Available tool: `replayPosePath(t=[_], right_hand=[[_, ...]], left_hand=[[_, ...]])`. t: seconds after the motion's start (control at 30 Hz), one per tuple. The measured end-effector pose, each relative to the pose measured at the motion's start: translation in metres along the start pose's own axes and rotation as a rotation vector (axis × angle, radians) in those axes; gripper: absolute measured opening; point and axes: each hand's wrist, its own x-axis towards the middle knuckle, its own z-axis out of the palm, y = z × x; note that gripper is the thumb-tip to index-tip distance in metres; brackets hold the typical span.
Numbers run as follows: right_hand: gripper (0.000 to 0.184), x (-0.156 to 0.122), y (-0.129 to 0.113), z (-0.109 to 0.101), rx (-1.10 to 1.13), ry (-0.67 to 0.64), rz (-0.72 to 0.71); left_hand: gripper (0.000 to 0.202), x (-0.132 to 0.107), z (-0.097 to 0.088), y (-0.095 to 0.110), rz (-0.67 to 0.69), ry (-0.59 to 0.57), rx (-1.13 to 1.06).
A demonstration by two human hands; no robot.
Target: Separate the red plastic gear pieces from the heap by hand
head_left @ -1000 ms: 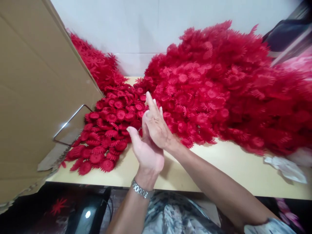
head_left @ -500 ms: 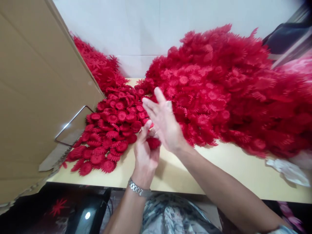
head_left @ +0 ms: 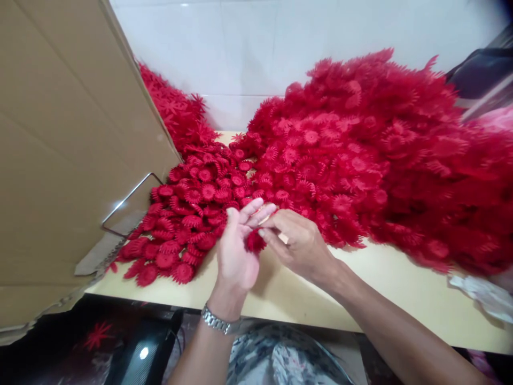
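Note:
My left hand (head_left: 235,258), with a metal watch (head_left: 216,321) on its wrist, is turned palm up, fingers stretched out and slightly apart. Against its palm edge is a small red artificial flower (head_left: 255,241) with fringed petals. My right hand (head_left: 300,243) comes in from the right and pinches this flower between thumb and fingertips. Just beyond the hands lies a spread of curled red flower pieces (head_left: 192,198). A larger mound of looser red fringed flowers (head_left: 332,155) rises behind and to the right.
On the left stands a large cardboard sheet or box (head_left: 72,144), a bent metal wire handle (head_left: 130,203) beside it. Star-shaped red pieces (head_left: 176,112) are heaped at the back near the white wall (head_left: 240,48). A crumpled white plastic piece (head_left: 483,294) lies near the table's (head_left: 401,289) right front edge.
My right hand has come down from above the left, its spread fingers closing into a pinch on the red flower. My left hand's fingers have opened out. The view has shifted slightly.

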Motion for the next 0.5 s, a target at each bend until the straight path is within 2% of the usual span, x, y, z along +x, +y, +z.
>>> replayPosePath(t=[0.1, 0.17, 0.27, 0.33, 0.37, 0.43, 0.5], right_hand=[[0.02, -0.002, -0.001, -0.004, -0.138, -0.048, -0.108], [0.019, 0.002, -0.005, -0.011, -0.102, -0.071, -0.106], [0.026, 0.021, -0.011, -0.017, -0.036, 0.089, -0.044], [0.035, 0.039, -0.013, -0.012, 0.016, 0.201, 0.013], [0.039, 0.046, -0.012, -0.007, 0.042, 0.197, 0.033], [0.047, 0.055, -0.011, 0.006, 0.061, 0.079, 0.075], [0.054, 0.052, -0.012, 0.017, 0.089, -0.077, 0.136]], left_hand=[[0.034, 0.002, -0.002, -0.005, 0.035, 0.162, 0.019], [0.029, 0.004, -0.003, -0.007, 0.076, 0.191, 0.003], [0.028, 0.004, -0.003, -0.008, 0.121, 0.153, -0.006], [0.029, 0.003, 0.003, -0.009, 0.155, 0.155, -0.009], [0.03, 0.002, 0.006, -0.01, 0.173, 0.159, -0.021], [0.034, -0.001, 0.014, -0.01, 0.202, 0.113, -0.072], [0.041, -0.002, 0.02, -0.009, 0.223, 0.016, -0.126]])
